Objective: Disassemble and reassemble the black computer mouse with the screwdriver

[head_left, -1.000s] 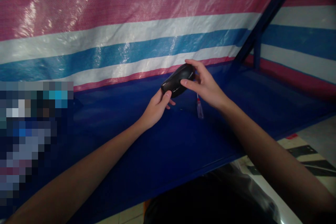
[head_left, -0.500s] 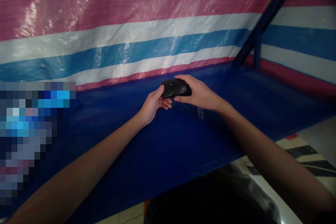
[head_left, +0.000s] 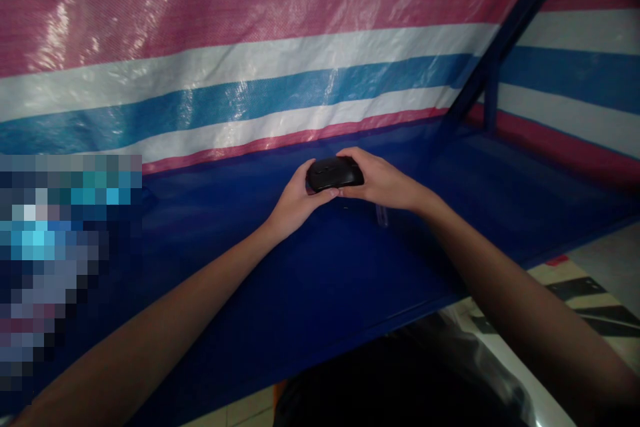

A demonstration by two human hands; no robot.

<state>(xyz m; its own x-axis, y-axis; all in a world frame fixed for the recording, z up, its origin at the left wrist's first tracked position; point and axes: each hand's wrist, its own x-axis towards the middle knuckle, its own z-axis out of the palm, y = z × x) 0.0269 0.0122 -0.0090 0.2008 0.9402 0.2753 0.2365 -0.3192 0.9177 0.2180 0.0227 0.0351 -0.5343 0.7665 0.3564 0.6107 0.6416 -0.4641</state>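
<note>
A black computer mouse point(head_left: 333, 173) is held low over the blue table point(head_left: 310, 267), top side up. My left hand point(head_left: 295, 203) grips its left end from below, thumb on its side. My right hand point(head_left: 383, 181) wraps round its right end, fingers curled over the top. A small screwdriver point(head_left: 382, 215) with a clear handle lies on the table just below my right wrist, partly hidden by it.
A striped pink, white and blue tarp point(head_left: 250, 60) hangs behind the table. A dark blue metal post point(head_left: 505, 33) slants up at the right. A blurred-out patch point(head_left: 65, 260) covers the table's left. Tiled floor point(head_left: 590, 293) shows at the lower right.
The mouse was tilted up in the air; both hands have lowered it toward the table and levelled it. My left hand has closed in on its left end.
</note>
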